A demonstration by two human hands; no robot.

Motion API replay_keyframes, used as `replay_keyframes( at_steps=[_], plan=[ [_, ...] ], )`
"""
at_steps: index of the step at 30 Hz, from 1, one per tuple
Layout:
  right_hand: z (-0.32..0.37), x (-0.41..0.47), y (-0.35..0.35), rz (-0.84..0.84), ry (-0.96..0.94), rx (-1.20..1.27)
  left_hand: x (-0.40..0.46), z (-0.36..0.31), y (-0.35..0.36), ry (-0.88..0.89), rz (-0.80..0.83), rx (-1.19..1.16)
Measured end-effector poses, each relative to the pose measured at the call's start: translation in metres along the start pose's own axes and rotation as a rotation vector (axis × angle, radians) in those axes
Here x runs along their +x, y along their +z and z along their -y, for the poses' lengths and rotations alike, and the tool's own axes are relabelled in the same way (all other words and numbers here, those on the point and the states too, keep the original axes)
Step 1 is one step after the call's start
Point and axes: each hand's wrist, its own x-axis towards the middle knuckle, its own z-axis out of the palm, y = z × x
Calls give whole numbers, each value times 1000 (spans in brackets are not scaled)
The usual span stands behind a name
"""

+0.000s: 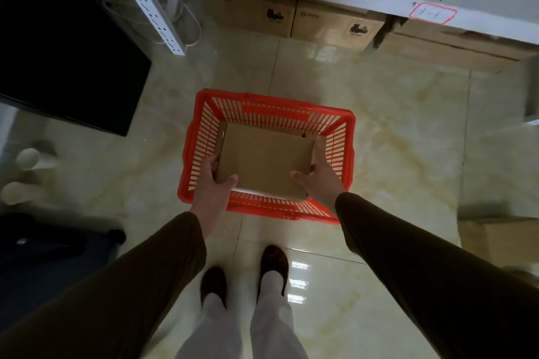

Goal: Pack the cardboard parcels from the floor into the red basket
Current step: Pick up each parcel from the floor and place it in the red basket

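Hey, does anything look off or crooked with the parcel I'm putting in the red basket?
Slightly. The cardboard parcel, held by the left hand and right hand, sits skewed to the red basket walls, its near edge overlapping the front rim. Nothing looks damaged or spilled.

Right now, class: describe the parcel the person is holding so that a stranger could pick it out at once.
Find the red basket on the pale tiled floor, in front of the numbered shelf. Over its opening is a plain cardboard parcel, gripped at its sides by the left hand and the right hand. Unlike the boxes under the shelf, its visible top shows no print.
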Motion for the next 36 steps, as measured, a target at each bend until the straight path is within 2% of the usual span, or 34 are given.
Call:
replay_keyframes(
  at_steps=[7,12,18,24,28,33,36],
  plan=[
    [11,42,19,-10,12,-108,37,17,-7,-84,12,18],
    [8,61,38,-34,77,-23,65,19,-18,-168,-20,21],
    [-11,65,71,-119,180,139,107,2,-23,-247,95,-138],
    [-20,61,92,-122,237,262,129,-11,-22,-165,155,18],
    [-19,61,103,-11,161,127,136,-16,-24,-113,153,102],
    [-7,66,112,7,136,43,141,-17,-31,-91,130,131],
    [2,72,118,1,168,96,141,-15,-35,-67,112,121]
  ],
)
